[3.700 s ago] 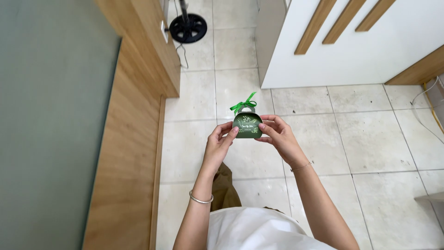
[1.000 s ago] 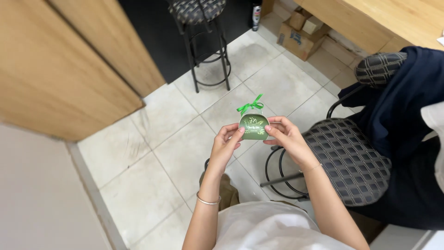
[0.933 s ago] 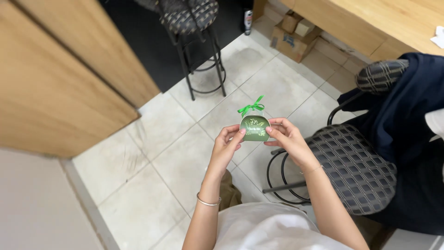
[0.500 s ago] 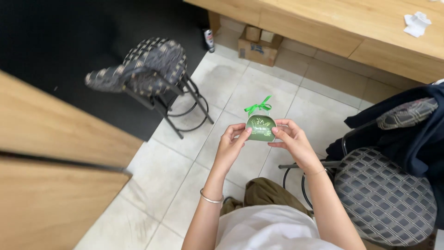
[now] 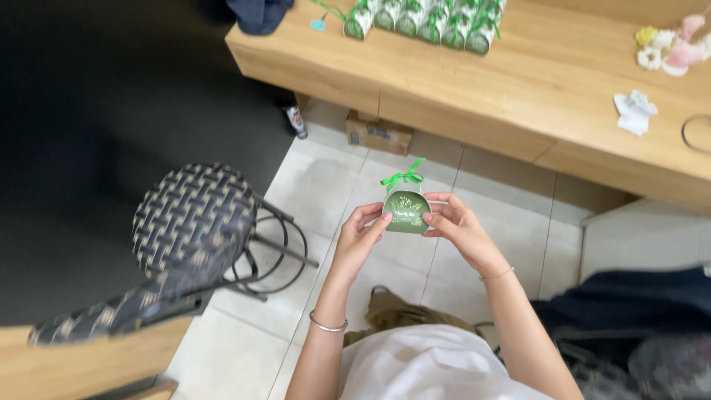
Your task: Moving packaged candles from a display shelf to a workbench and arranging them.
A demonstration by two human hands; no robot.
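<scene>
I hold a small green gift box (image 5: 406, 210) with a bright green ribbon bow on top, in front of my chest and above the tiled floor. My left hand (image 5: 361, 232) pinches its left side with thumb and fingers. Its right side rests in the fingers of my right hand (image 5: 453, 224). A thin bangle sits on my left wrist and a fine bracelet on my right. A row of several similar green boxes (image 5: 426, 18) stands at the far edge of the wooden table (image 5: 548, 89) ahead.
A woven-seat metal chair (image 5: 194, 230) stands to my left. A cardboard box (image 5: 379, 134) and a small bottle (image 5: 296, 122) lie under the table. White and pink trinkets (image 5: 670, 48) and crumpled white paper (image 5: 634, 112) rest on the table's right part. Dark fabric (image 5: 629, 304) lies at right.
My view has swung round from the floor and cabinets to face the wooden table. Both hands keep the same hold on the green box throughout.
</scene>
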